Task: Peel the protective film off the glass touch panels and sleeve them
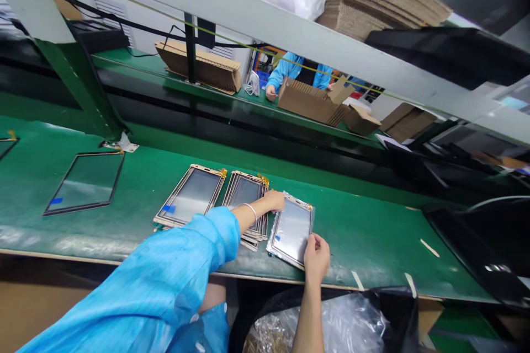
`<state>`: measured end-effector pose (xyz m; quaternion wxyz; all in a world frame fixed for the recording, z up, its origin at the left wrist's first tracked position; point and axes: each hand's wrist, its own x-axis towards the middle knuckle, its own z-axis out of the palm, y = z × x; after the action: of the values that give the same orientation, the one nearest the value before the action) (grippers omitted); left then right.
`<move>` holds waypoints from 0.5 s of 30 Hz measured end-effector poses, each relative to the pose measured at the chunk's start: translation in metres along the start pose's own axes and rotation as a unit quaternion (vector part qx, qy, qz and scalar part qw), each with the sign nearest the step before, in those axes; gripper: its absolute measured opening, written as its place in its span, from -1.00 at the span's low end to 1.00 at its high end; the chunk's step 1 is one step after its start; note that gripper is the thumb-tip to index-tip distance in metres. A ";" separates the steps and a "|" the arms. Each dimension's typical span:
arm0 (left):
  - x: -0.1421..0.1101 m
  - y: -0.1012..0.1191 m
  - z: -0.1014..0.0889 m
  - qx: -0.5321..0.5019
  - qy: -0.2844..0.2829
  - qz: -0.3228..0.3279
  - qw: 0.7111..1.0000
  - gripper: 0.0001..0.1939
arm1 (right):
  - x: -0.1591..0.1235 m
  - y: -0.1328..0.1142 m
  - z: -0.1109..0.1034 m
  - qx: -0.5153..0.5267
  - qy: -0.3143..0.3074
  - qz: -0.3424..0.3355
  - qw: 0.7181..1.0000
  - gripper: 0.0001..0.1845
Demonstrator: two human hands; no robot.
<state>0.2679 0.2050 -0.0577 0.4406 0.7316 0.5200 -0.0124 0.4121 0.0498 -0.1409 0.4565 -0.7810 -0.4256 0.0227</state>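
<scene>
A touch screen panel (293, 227) with a light border and a small blue sticker lies at a slant near the bench's front edge, with clear film showing around its rim. My left hand (274, 201), wearing a white wristband below a blue sleeve, pinches its upper left corner. At its lower right edge, my right hand (317, 257) grips the side between thumb and fingers. Under my left forearm lies a stack of similar panels (245, 192), partly hidden by the arm. Another panel stack (194, 193) with orange flex tabs sits farther left.
A dark-framed glass panel (88, 181) lies on the green bench (372, 231) at left. Below the front edge hangs a black bag with clear plastic (348, 320). Across the shelf, a co-worker in blue (285, 71) handles a cardboard box (308, 100). A green post (78, 77) stands left.
</scene>
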 end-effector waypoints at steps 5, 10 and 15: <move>-0.018 0.002 -0.004 -0.045 0.063 0.045 0.996 -0.70 | -0.008 -0.012 -0.007 0.027 0.008 -0.094 0.995 -0.56; -0.030 0.018 0.002 -0.139 0.109 0.078 0.981 -0.68 | -0.018 -0.035 -0.026 0.066 -0.114 -0.166 0.977 -0.54; -0.035 0.042 0.010 -0.240 0.123 0.111 0.957 -0.73 | 0.005 -0.071 -0.050 -0.013 -0.192 -0.110 0.975 -0.53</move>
<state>0.2891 0.1690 -0.0207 0.5344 0.6536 0.4734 0.2512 0.3905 0.0343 -0.0579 0.3557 -0.7162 -0.5891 0.1160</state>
